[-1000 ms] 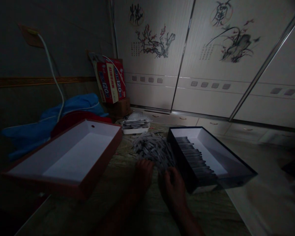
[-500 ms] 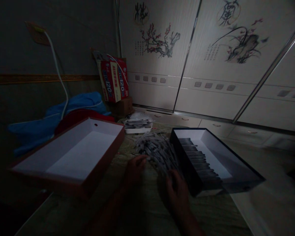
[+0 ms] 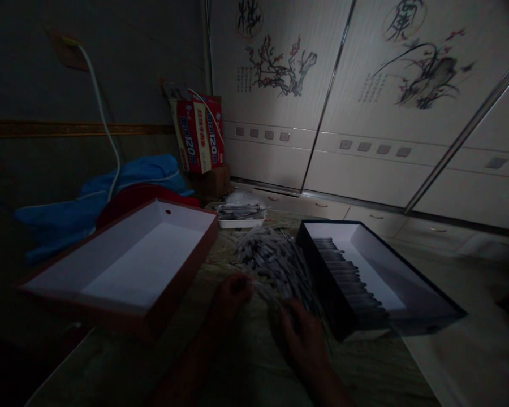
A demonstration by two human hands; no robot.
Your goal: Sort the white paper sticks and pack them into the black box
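A heap of slim, pale, translucent pens point(image 3: 275, 254) lies on the table between two open boxes. Just in front of it, my left hand point(image 3: 233, 291) is closed, its fingertips pinching one end of a single pen point(image 3: 266, 293). The other end sits at the closed fingers of my right hand point(image 3: 301, 325), so the pen slants down between both hands. Dim light hides the finer details of the pen. To the right, a dark-sided box point(image 3: 415, 271) with a white inside contains a row of pens point(image 3: 348, 277) laid side by side along its left part.
A red-brown box point(image 3: 123, 271) with a white inside stands at the left. Behind the heap is a white tray point(image 3: 240, 224) of more pens, near a clear plastic bag. Blue cloth point(image 3: 139, 169), a red carton point(image 3: 199, 133) and white sliding cabinet doors point(image 3: 271, 158) lie beyond the table.
My hands have drawn slightly back from the heap, and a pen now shows stretched between them. The whole view has shifted a little.
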